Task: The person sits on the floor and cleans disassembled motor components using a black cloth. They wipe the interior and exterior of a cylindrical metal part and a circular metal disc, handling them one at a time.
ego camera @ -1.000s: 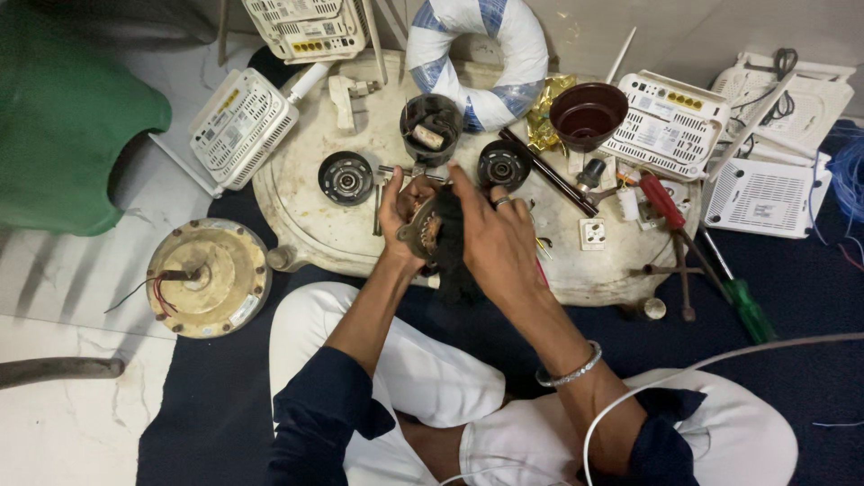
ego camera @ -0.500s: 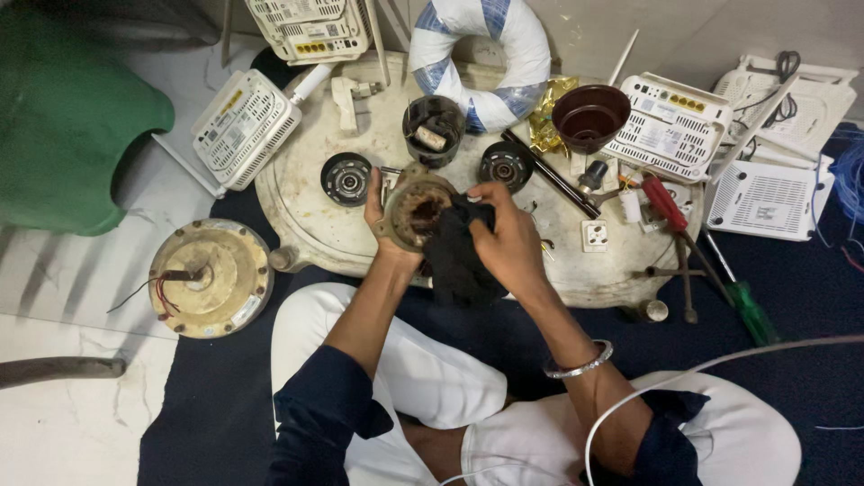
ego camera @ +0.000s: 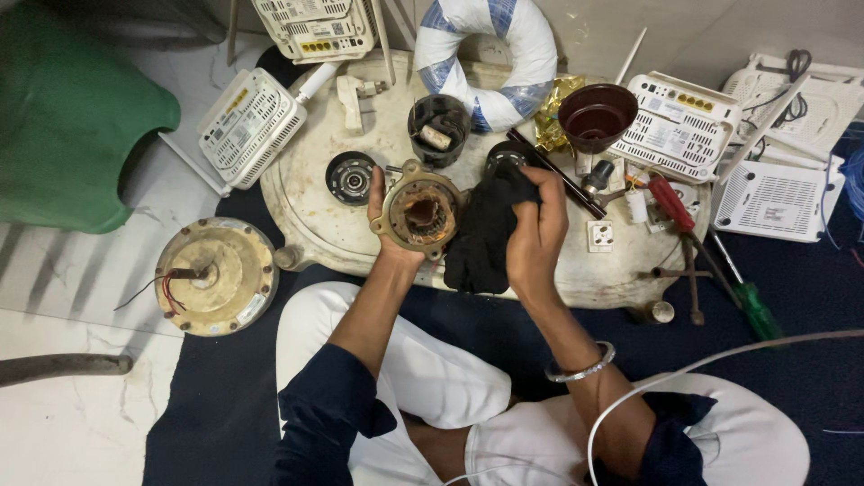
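My left hand [ego camera: 385, 227] holds a round, rusty motor housing [ego camera: 421, 212] upright, its open brown cavity facing me. My right hand [ego camera: 533, 236] grips a black cloth [ego camera: 481, 236] that hangs just right of the housing, touching its edge. Both are held over the front of a dirty cream oval tabletop [ego camera: 306, 207]. A metal bangle [ego camera: 580, 369] sits on my right wrist. I sit cross-legged in white trousers and dark blue sleeves.
On the top lie a black bearing cap [ego camera: 349, 177], a black cup [ego camera: 438, 128], a brown bowl [ego camera: 597, 115], a red-handled screwdriver [ego camera: 670, 205] and a socket [ego camera: 600, 236]. White routers [ego camera: 247, 126] ring it. A fan motor [ego camera: 216, 275] lies left, a green screwdriver [ego camera: 754, 306] right.
My left hand turned the housing so its open face points up at me. My right hand drew the black cloth out to the right side of it.
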